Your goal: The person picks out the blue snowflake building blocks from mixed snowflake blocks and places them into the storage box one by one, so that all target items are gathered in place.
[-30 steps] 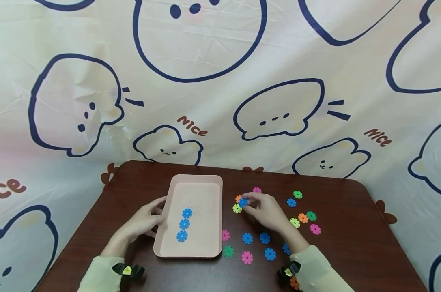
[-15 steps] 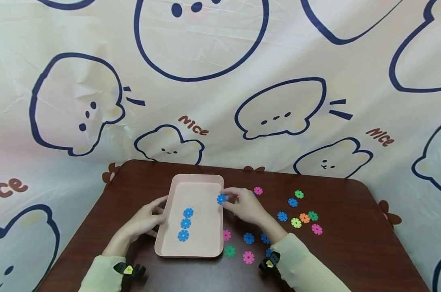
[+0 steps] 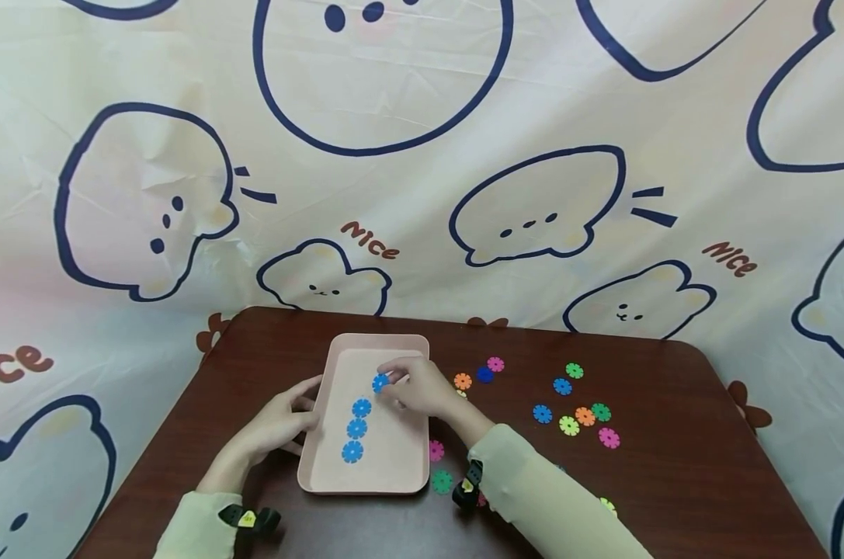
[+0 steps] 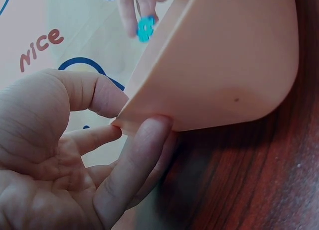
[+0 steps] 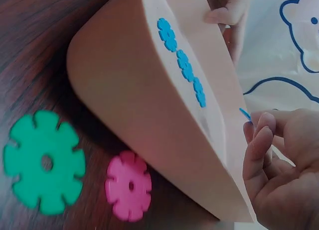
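Observation:
My right hand (image 3: 422,388) is over the pale pink tray (image 3: 394,462), pinching a blue notched plastic disc (image 3: 380,383) between thumb and fingertips. Below that disc, three more blue discs (image 3: 356,428) form a slanting row on the tray floor. At the tray's left side, my left hand (image 3: 282,415) holds the rim; the left wrist view has fingers on the rim and against the outer wall (image 4: 224,65). From the right wrist view, the pinched blue disc (image 5: 244,114) appears nearly edge-on, raised above the tray floor.
Loose notched discs lie right of the tray on the dark wooden table (image 3: 645,497): an orange disc (image 3: 462,381), a dark blue disc (image 3: 485,375), a green disc (image 3: 442,481), a pink disc (image 3: 609,438) and several others. My right sleeve (image 3: 533,481) covers some. A patterned cloth (image 3: 422,194) hangs behind.
My right hand has carried the blue disc leftward from the loose discs, across the tray's right rim, to above the row. My left hand stays at the tray's left side.

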Motion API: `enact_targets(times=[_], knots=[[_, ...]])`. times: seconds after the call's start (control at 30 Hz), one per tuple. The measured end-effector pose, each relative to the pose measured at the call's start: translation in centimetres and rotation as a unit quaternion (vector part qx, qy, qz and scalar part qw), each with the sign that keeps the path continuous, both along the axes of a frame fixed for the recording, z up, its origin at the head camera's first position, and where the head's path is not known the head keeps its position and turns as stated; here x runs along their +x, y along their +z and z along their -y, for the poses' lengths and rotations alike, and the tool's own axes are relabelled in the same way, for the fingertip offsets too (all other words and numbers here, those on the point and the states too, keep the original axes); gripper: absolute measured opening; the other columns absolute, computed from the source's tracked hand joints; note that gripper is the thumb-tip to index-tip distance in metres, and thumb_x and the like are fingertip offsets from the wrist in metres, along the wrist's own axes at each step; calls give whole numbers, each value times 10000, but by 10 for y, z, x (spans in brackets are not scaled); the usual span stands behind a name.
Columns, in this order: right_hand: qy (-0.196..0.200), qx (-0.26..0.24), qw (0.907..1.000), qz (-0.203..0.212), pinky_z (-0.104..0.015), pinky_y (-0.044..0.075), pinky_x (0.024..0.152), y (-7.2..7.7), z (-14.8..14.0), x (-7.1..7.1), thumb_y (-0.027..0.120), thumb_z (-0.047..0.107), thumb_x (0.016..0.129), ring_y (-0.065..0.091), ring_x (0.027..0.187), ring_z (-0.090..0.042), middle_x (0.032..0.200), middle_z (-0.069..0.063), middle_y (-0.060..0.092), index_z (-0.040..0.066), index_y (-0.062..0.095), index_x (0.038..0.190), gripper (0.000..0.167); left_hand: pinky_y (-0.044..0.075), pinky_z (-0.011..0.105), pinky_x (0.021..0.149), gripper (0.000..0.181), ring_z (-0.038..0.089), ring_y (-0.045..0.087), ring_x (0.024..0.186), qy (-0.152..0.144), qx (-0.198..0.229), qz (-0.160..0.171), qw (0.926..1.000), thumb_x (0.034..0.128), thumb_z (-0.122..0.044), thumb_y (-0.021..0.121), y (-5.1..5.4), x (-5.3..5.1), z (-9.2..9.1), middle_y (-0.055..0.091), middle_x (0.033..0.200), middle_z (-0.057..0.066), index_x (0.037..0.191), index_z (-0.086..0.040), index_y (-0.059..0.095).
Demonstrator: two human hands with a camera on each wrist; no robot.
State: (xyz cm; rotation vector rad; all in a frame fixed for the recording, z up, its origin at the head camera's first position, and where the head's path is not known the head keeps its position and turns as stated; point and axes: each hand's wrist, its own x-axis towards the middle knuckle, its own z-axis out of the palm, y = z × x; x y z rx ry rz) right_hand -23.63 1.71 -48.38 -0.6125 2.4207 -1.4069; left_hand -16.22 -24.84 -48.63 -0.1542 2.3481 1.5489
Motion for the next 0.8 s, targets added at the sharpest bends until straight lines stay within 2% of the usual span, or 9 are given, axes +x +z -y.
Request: enact_targets(times=[0.13, 0.3, 0.43, 0.67, 0.8], knots=[[-62, 75, 9999, 93, -266, 553, 549, -3, 12, -2, 748, 98, 931, 630, 578, -137, 955, -16, 658, 32, 722, 1272, 349, 625, 466, 619, 739, 290, 672, 883, 37, 32, 21, 10000, 930, -79, 635, -1, 0, 1, 566, 1215, 223, 1612, -121, 353], [-201, 359, 9991, 66, -251, 550, 564, -9, 25, -4, 752, 104, 931, 632, 595, -120, 883, 8, 656, 48, 730, 1255, 330, 623, 478, 610, 740, 286, 671, 881, -45, 31, -49, 10000, 929, -80, 631, -1, 0, 1, 562, 1208, 232, 1611, -93, 341], [-298, 494, 9983, 102, -243, 547, 592, -11, 33, -5, 750, 103, 936, 637, 608, -117, 850, 11, 658, 41, 727, 1253, 324, 623, 474, 609, 740, 290, 675, 877, 8, 44, -22, 10000, 923, -74, 635, 0, 0, 1, 565, 1202, 225, 1607, -104, 356], [-461, 634, 9967, 231, -231, 540, 576, -16, 40, -5, 750, 106, 941, 637, 623, -102, 824, 17, 655, 21, 731, 1239, 310, 623, 475, 608, 734, 290, 683, 866, 50, 61, 2, 10000, 922, -62, 627, 0, 1, 0, 565, 1192, 227, 1606, -113, 365], [-514, 691, 9962, 148, -226, 541, 576, -19, 41, -6, 757, 132, 940, 635, 641, -97, 814, 24, 653, 24, 738, 1229, 309, 623, 475, 609, 732, 292, 684, 870, 26, 55, -17, 10000, 929, -74, 631, -2, 0, 1, 566, 1193, 226, 1607, -110, 360]])
